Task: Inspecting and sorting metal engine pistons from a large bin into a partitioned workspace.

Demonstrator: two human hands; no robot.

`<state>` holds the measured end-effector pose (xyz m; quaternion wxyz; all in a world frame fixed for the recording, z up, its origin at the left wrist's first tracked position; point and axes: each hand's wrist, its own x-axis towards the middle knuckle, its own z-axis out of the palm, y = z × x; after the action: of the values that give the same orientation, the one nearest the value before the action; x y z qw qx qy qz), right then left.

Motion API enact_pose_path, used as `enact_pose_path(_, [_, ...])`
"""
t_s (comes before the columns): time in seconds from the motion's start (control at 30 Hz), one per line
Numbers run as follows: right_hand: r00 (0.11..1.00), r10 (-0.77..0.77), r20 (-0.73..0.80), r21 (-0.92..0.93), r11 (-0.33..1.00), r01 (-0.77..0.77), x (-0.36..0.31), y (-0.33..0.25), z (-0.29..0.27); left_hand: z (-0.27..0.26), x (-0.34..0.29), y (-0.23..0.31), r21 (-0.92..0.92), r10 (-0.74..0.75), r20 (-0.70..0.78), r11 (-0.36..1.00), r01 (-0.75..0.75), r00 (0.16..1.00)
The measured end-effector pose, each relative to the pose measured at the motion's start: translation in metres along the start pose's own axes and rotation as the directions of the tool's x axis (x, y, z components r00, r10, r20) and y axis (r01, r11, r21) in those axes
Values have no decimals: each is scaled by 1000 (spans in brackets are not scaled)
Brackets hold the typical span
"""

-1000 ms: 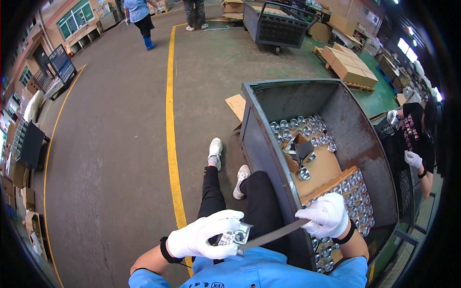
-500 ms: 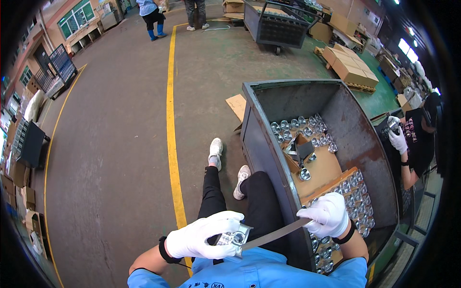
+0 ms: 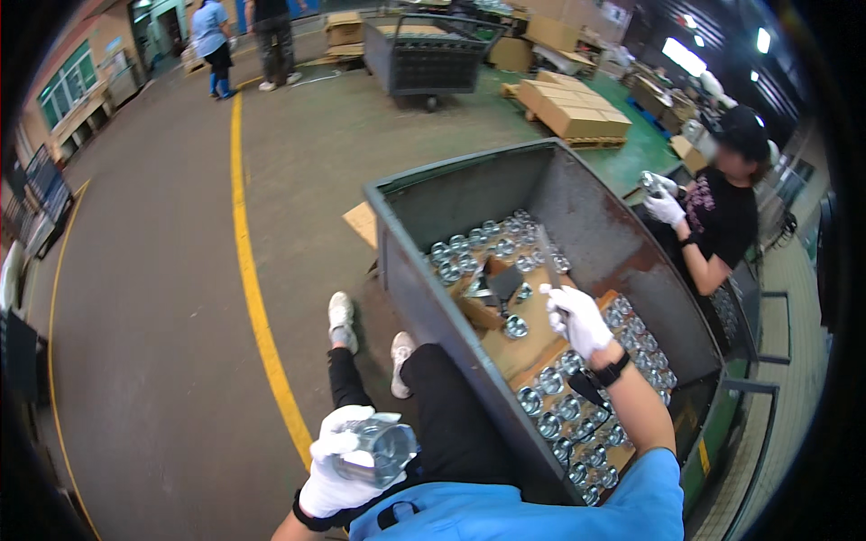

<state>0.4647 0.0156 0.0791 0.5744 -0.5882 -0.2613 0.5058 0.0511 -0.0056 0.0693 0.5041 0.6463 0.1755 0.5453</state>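
Gripping one shiny metal part (image 3: 374, 451) in the left hand (image 3: 338, 464), right hand (image 3: 577, 320) is closing around a thin tool inside the bin (image 3: 433, 307), with many parts (image 3: 577, 424) sitting there unhandled.

A single view, from a fisheye camera worn on the person's head, looks steeply down and forward over the seated person's own lap and legs. The near floor (image 3: 153, 361) fills the left half, the grey metal bin (image 3: 433, 298) the right, close enough that its near wall runs just beside the knee. Both forearms enter from the lower edge. Straight lines, such as the yellow floor stripe (image 3: 257, 298), bow toward the rim; the far workshop sits small along the top, and the corners are black.
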Motion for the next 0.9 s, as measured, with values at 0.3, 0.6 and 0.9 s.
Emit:
enact_pose_path(0.3, [888,441,-128,-202,865,-459,146,111,-66,-4,8,-12,-556,-553,-39,704,442,832])
enact_pose_path(0.6, [944,250,-215,-290,907,-306,230,213,-28,2,20,-8,-672,-672,-56,572,470,738])
enact_pose_path(0.9, [986,161,49,197,966,-168,229,220,-53,3,37,0,-822,-699,72,362,439,711])
